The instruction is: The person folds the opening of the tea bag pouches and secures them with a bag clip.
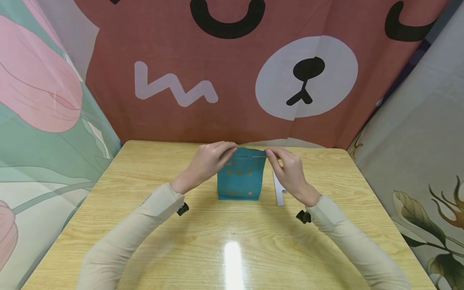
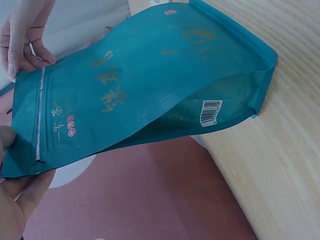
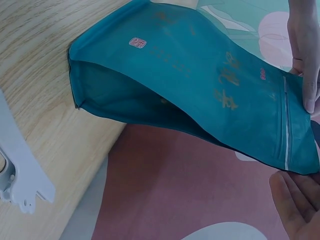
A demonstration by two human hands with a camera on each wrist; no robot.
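A teal stand-up zip pouch (image 1: 240, 179) with gold lettering stands upright on the table. My left hand (image 1: 210, 160) pinches its top left corner between thumb and fingers. At the top right corner, my right hand (image 1: 290, 169) pinches the pouch's edge. A pale zip line (image 2: 40, 115) runs across the pouch just below its top edge, which is stretched between both hands. The side gusset is spread near the base, and a barcode label shows there in the left wrist view. The pouch's contents are hidden.
A flat white plastic piece (image 1: 278, 189) with a notched end lies on the wooden table (image 1: 174, 249) beside the pouch, partly under my right hand. Behind the table's far edge hangs a reddish-brown cloth (image 1: 232, 121) with a bear print. Patterned cloths hang on both sides.
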